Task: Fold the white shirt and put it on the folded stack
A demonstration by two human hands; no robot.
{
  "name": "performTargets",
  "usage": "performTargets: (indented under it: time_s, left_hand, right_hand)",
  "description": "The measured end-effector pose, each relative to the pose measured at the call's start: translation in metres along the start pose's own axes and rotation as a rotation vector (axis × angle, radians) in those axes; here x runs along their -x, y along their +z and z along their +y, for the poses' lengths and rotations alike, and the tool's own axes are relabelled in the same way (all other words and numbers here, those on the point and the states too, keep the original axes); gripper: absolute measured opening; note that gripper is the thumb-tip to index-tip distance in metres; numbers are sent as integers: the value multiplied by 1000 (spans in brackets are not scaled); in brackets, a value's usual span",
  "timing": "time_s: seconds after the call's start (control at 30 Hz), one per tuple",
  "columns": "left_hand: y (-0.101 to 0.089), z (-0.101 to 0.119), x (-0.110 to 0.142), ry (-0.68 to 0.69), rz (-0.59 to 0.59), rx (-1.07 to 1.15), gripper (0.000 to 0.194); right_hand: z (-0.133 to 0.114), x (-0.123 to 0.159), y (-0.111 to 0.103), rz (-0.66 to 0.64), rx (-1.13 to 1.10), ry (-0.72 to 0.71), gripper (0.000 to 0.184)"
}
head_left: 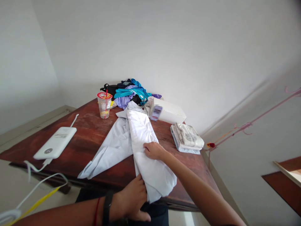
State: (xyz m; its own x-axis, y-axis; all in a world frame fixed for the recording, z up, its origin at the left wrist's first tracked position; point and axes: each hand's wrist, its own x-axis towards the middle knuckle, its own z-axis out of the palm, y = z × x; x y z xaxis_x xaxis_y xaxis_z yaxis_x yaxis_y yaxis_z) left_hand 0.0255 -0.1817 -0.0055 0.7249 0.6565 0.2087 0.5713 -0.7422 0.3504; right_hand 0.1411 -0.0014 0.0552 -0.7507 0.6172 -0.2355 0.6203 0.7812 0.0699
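Observation:
A white shirt [141, 138] lies spread on the dark wooden table [89, 131], partly folded lengthwise, one sleeve trailing toward the front left. My left hand [131, 197] grips the shirt's lower hem at the table's near edge, fingers curled around the cloth. My right hand [154, 150] rests on the middle of the shirt, fingers closed and pinching the fabric along the fold.
A pile of blue, purple and black clothes [130, 92] sits at the far edge. A plastic cup with a straw [104, 105], a white power bank [56, 142] with cables, a white box [168, 113] and folded garments [188, 138] share the table. A pink string [254, 121] crosses the right wall.

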Motion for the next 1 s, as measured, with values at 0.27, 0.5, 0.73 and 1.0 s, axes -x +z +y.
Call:
performTargets:
  time_s: [0.27, 0.5, 0.73, 1.0]
  left_hand:
    - [12, -7, 1, 55, -45, -27, 90]
    - [13, 2, 8, 47, -35, -94, 79]
    - [-26, 13, 29, -135, -1, 90, 53]
    - [-29, 19, 55, -370, 153, 298, 46]
  right_hand:
    - [14, 20, 10, 59, -3, -21, 55]
    - [4, 15, 24, 82, -41, -62, 51]
    - [29, 48, 21, 614, -413, 63, 34]
    - [36, 168, 85, 441, -1300, 441, 52]
